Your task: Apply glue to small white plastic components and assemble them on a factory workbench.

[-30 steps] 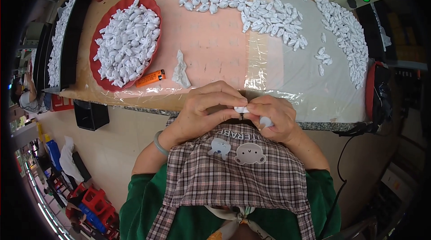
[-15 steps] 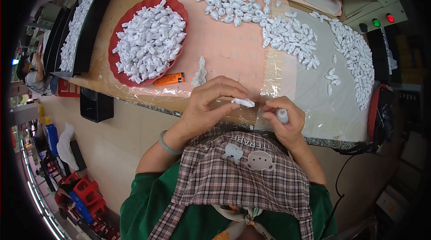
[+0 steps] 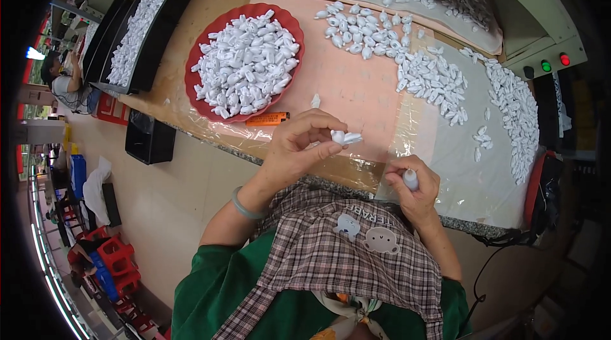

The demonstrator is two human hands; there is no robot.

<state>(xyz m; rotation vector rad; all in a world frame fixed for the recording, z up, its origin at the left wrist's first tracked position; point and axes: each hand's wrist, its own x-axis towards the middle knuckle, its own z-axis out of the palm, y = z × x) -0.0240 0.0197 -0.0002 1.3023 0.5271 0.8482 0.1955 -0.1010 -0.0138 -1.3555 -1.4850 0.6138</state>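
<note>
Between the thumb and fingertips of my left hand (image 3: 296, 146) is a small white figurine piece (image 3: 345, 138), held above the near edge of the table. My right hand (image 3: 423, 193) is wrapped round a small pale squeeze bottle (image 3: 410, 179), its end pointing up beside the curled fingers. The bottle and the figurine piece are apart. Beyond my left hand lie an orange flat packet (image 3: 267, 119) and a crumpled white tissue (image 3: 316, 100), partly hidden by the hand.
A red scalloped bowl (image 3: 192, 76) heaped with similar pieces stands to the left. More white pieces (image 3: 433, 82) spread over the right side. A long black tray (image 3: 181, 2) of pieces is at far left. A grey-green machine (image 3: 554, 34) with lit buttons stands at far right.
The whole view has shifted, so the table sits further right and lower. The figurine piece is turned differently in my left fingers. The tissue is now more covered by my left hand.
</note>
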